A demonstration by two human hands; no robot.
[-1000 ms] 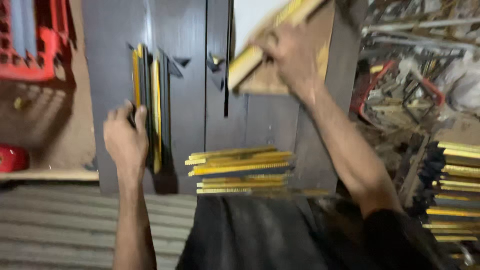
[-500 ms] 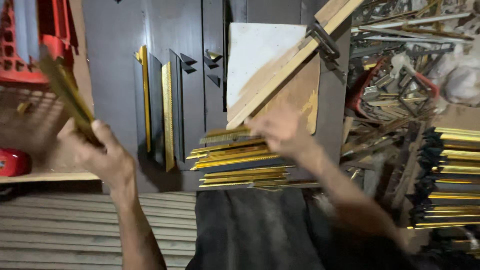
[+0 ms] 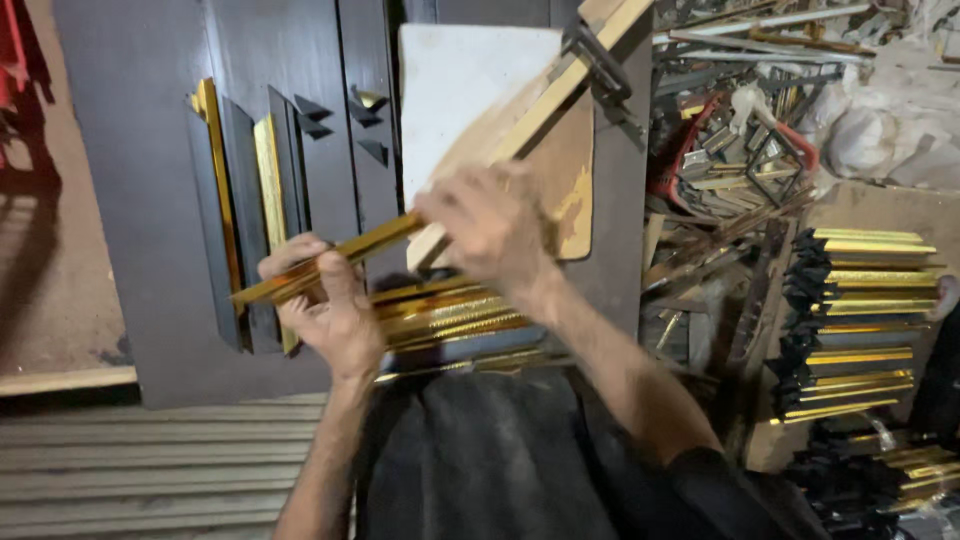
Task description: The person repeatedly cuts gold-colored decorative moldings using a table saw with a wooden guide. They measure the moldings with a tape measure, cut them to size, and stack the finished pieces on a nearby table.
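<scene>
A large dark grey board (image 3: pixel 150 200) fills the background, with a pale wooden jig and white panel (image 3: pixel 480 90) on it. Below lies a stack of gold moulding strips (image 3: pixel 450 315). Both hands grip one long gold moulding strip (image 3: pixel 330 258): the left hand (image 3: pixel 325 310) wraps its lower end, the right hand (image 3: pixel 490 225) closes on its upper end.

The left hand (image 3: pixel 335 315), half a second ago raised out at nine o'clock with a long gold-faced moulding strip (image 3: pixel 330 258), now sits near centre. The right hand (image 3: pixel 490 225) grips the same strip's two o'clock end, both hands sharing it above the stacked gold mouldings (image 3: pixel 450 315).
</scene>
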